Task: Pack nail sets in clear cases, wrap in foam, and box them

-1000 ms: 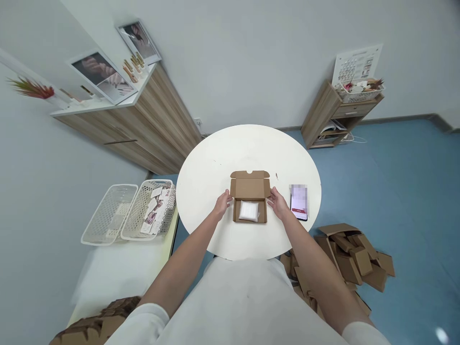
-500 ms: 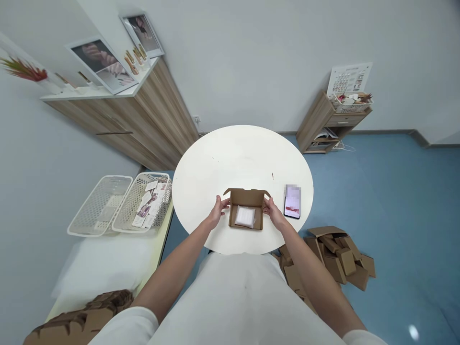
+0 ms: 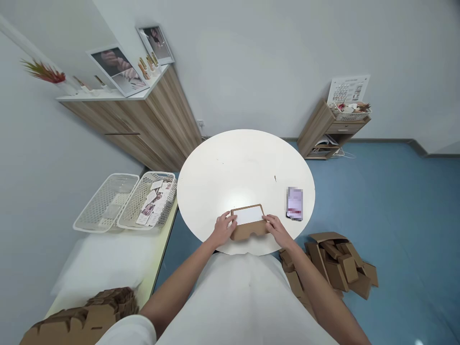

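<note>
1. Carton of brown cardboard, flat and rectangular (image 3: pixel 247 232): on round white table (image 3: pixel 246 160), near edge, between both hands.
2. Long axis roughly left-right, right end angled slightly away from wearer. Lid folded over; notched flap edge points at wearer.
3. Left hand (image 3: pixel 223 228): fingers part-curled at carton's left end, thumb over top. Right hand (image 3: pixel 276 226): part-curled, fingertips over right end. Both touching; can't tell if either actually clamps.
4. Plain white rectangular label (image 3: pixel 249 215) on lid's far part, no legible print.
5. Phone (image 3: pixel 294 203) right of right hand, screen pixelated, red bar, unreadable.
6. White printed chart (image 3: pixel 348 89) by wall: text too small.
</note>
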{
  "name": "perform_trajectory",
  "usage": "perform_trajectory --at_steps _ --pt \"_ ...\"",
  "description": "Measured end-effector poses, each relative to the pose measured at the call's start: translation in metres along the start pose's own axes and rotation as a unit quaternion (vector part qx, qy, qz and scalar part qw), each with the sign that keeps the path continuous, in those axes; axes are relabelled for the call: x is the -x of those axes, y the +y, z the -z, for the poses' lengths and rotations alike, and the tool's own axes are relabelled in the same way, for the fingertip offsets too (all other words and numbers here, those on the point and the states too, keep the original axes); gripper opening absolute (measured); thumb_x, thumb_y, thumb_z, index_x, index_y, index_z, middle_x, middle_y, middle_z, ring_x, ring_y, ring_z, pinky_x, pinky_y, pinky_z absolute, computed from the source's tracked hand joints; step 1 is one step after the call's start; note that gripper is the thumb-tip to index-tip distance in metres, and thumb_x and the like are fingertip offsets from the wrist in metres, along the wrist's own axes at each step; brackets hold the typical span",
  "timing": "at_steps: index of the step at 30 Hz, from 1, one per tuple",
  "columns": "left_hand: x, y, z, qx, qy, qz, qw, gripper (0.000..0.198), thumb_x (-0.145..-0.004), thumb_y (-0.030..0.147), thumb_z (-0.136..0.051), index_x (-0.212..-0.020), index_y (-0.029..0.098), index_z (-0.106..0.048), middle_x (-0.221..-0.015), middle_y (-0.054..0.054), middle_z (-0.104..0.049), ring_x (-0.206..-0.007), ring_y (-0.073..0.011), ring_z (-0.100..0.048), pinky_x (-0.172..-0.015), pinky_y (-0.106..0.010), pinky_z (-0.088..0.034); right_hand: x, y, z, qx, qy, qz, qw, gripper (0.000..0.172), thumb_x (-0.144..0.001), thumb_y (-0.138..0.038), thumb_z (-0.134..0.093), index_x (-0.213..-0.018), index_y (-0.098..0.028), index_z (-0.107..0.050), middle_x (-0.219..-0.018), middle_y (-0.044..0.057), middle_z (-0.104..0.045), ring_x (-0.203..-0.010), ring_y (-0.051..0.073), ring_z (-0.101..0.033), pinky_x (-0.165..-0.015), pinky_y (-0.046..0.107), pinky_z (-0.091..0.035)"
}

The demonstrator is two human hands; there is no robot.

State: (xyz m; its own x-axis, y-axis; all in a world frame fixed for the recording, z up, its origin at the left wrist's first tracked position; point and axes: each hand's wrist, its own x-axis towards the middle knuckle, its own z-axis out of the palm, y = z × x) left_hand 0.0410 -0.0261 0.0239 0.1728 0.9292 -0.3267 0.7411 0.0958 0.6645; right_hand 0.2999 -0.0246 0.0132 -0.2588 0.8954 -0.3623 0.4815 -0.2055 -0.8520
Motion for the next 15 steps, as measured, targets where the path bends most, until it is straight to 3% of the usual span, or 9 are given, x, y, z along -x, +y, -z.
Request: perform_trajectory --at_steps 4,8,11,15 --pt "0.013 -0.003 -0.014 -0.110 0.007 -0.021 0.994 0.044 -0.082 0.055 -0.032 -0.114 0.033 -0.053 -0.139 -0.004 -0.028 -0.123 -0.0286 -0.027 -0.094 -0.049 -0.028 0.008 0.000 -0.015 0.130 -0.015 -0.050 0.990 0.059 -0.077 -0.060 -0.038 -0.125 -0.026 -0.044 -0.139 0.009 -0.020 -0.130 0.027 -0.016 -0.103 0.044 -0.021" --pt "0.012 -0.005 -0.019 -0.168 0.013 0.001 0.986 0.044 -0.083 0.052 -0.033 -0.119 0.033 -0.048 -0.140 -0.007 -0.026 -0.122 -0.0306 -0.028 -0.092 -0.050 -0.027 0.012 -0.001 -0.021 0.182 -0.053 -0.083 0.978 0.065 -0.076 -0.063 -0.036 -0.130 -0.028 -0.035 -0.143 0.008 -0.011 -0.132 0.029 -0.010 -0.102 0.046 -0.019" --pt "0.011 -0.005 -0.019 -0.177 0.011 0.010 0.984 0.047 -0.082 0.051 -0.034 -0.125 0.033 -0.042 -0.142 -0.007 -0.022 -0.124 -0.0309 -0.025 -0.094 -0.049 -0.026 0.015 -0.003 -0.020 0.204 -0.047 -0.064 0.976 0.063 -0.077 -0.060 -0.037 -0.131 -0.027 -0.034 -0.144 0.008 -0.012 -0.131 0.028 -0.012 -0.102 0.043 -0.020" --pt "0.017 -0.008 -0.021 -0.174 -0.002 0.008 0.985 0.052 -0.081 0.050 -0.037 -0.130 0.033 -0.033 -0.144 -0.008 -0.020 -0.126 -0.0302 -0.023 -0.095 -0.047 -0.025 0.006 -0.011 -0.020 0.272 0.017 0.010 0.962 0.063 -0.075 -0.041 -0.052 -0.132 -0.025 -0.030 -0.141 0.009 -0.023 -0.127 0.027 -0.023 -0.099 0.041 -0.025"
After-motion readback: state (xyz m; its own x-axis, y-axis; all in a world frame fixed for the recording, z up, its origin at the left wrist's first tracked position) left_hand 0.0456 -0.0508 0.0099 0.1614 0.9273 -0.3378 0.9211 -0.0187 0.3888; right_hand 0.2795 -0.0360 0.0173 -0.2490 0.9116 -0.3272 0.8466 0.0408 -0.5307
